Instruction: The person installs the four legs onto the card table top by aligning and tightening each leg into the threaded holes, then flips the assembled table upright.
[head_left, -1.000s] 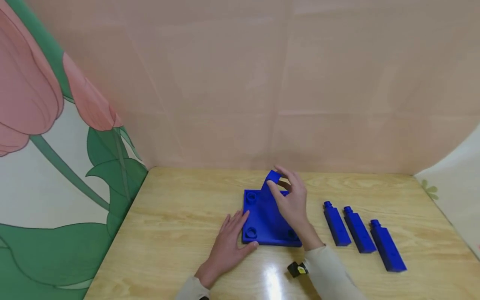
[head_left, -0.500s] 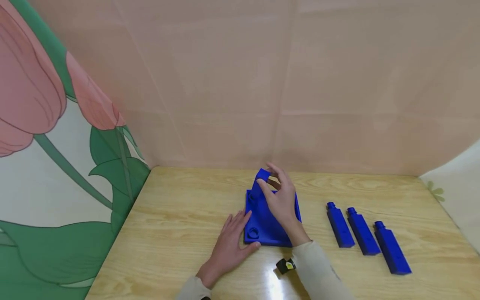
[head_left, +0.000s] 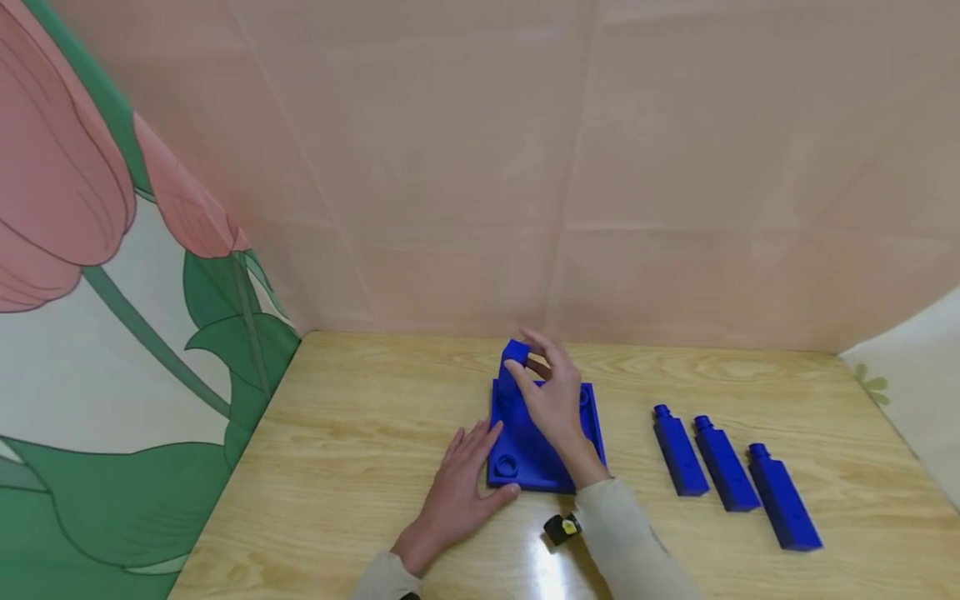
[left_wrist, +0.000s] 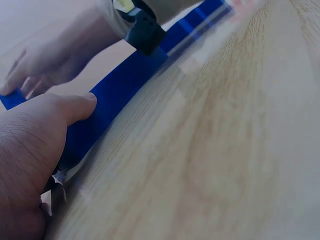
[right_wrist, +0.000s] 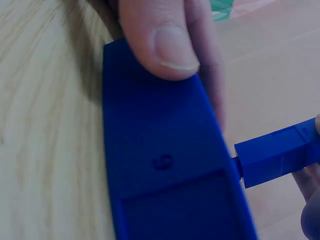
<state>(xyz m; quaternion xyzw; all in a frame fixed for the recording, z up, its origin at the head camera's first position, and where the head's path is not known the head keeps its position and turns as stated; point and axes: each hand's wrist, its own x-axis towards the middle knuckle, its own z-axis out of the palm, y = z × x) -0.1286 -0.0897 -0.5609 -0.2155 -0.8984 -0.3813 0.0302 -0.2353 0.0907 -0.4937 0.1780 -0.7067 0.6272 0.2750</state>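
Held bar [head_left: 507,385]: near vertical over the plate's far-left corner, neck end down, plain end up.
Right hand [head_left: 553,400]: your thumb and fingers pinch the bar near its top; probably held high to leave the neck end clear.
Left hand [head_left: 457,483]: fingers straight along the plate's left side, thumb spread wide to the near edge. Looks like bracing, so the plate doesn't slide on you.
Plate [head_left: 525,443]: flat on the bench [head_left: 360,400], recessed face up, presumably to expose the corner rings.
Spare bars [head_left: 726,463]: three, lying side by side right of the plate, necks pointing away from you. Likely parked for easy right-hand reach.
Corner rings: near-left [head_left: 506,466] in full view; far-right [head_left: 583,398] partly covered by your hand; far-left spot hidden by the bar; near-right corner behind your forearm, can't confirm.
Neck fit: can't tell. Right wrist view shows a sliver of neck [right_wrist: 237,167]; the plate wall hides the rest.
Wall mark [right_wrist: 163,162]: one digit, 6 or 9, unclear.
Left wrist view: bar mostly out of sight.
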